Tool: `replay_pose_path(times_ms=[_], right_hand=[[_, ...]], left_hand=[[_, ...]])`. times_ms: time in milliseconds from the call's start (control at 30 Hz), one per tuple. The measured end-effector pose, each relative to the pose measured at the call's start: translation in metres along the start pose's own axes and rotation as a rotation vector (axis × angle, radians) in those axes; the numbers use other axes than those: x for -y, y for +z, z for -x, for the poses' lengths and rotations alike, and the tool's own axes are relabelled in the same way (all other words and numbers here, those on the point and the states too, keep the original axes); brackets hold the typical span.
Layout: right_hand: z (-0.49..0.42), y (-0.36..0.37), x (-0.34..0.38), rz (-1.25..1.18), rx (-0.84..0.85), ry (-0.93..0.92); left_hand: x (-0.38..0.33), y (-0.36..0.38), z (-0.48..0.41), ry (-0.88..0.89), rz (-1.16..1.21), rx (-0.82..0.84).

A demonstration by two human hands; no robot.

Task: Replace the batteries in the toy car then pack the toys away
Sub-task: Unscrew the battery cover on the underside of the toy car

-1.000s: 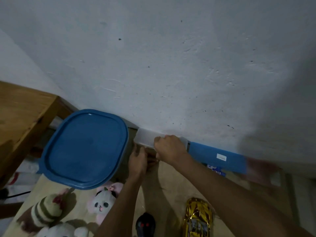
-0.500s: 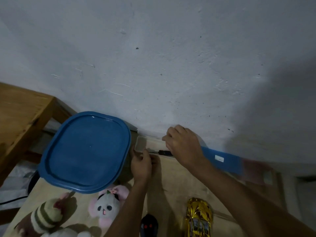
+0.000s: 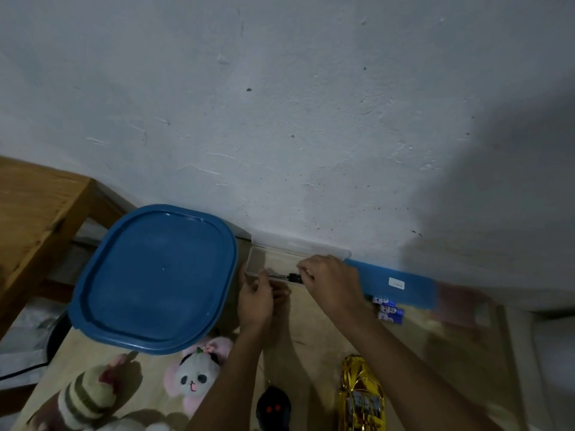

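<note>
A small clear plastic case [image 3: 259,259] lies open against the wall, its lid [image 3: 298,245] leaning back. My right hand [image 3: 329,283] is over the case, fingers closed on the black handle of a small screwdriver [image 3: 284,276]. My left hand [image 3: 256,298] rests at the case's near edge, steadying it. The gold toy car [image 3: 362,396] sits on the table near me, to the right. Blue batteries [image 3: 389,311] lie to the right of my right hand. A black remote [image 3: 273,409] with red buttons lies between my arms.
A large bin with a blue lid [image 3: 155,278] stands left of the case. A panda plush [image 3: 194,376] and a striped plush [image 3: 87,396] lie at the near left. A blue box [image 3: 395,284] lies along the wall. A wooden table [image 3: 34,219] stands at the left.
The case's lid went from shut under my hands to open against the wall. My right hand came down into the case onto the screwdriver. The batteries came into view.
</note>
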State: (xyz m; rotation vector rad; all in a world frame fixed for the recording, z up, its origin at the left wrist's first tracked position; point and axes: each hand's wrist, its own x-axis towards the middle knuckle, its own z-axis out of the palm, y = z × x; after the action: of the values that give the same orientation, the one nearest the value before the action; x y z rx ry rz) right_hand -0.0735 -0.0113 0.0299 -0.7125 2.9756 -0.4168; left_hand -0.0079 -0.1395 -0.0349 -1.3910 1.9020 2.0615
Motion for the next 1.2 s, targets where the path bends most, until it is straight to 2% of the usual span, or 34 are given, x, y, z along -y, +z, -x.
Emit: replay_pose_path(times_ms=[200, 267, 467, 600, 833, 967, 1067, 1200], right_hand=[[-0.024, -0.006, -0.011, -0.129, 0.467, 0.0], [-0.031, -0.004, -0.014, -0.166, 0.546, -0.003], [-0.039, -0.004, -0.011, 0.074, 0.628, -0.146], [-0.029, -0.023, -0.01, 0.04, 0.51, -0.124], [0.025, -0.051, -0.012, -0.181, 0.367, 0.071], [0.087, -0.062, -0.015, -0.443, 0.265, 0.252], [0.139, -0.069, -0.016, -0.691, 0.117, 0.408], [0.202, -0.068, -0.016, -0.823, -0.055, 0.605]], left_hand=[[0.008, -0.002, -0.005, -0.01, 0.041, 0.034], [0.006, -0.002, -0.003, -0.03, 0.063, 0.049], [0.011, -0.003, -0.006, -0.057, -0.008, 0.076], [0.016, -0.003, -0.012, -0.077, 0.004, 0.092], [0.015, -0.003, -0.018, -0.053, 0.032, 0.09], [-0.003, -0.002, -0.011, -0.095, 0.02, 0.065], [-0.018, 0.001, 0.014, -0.07, -0.015, 0.033], [-0.021, 0.012, 0.088, 0.018, -0.148, 0.17]])
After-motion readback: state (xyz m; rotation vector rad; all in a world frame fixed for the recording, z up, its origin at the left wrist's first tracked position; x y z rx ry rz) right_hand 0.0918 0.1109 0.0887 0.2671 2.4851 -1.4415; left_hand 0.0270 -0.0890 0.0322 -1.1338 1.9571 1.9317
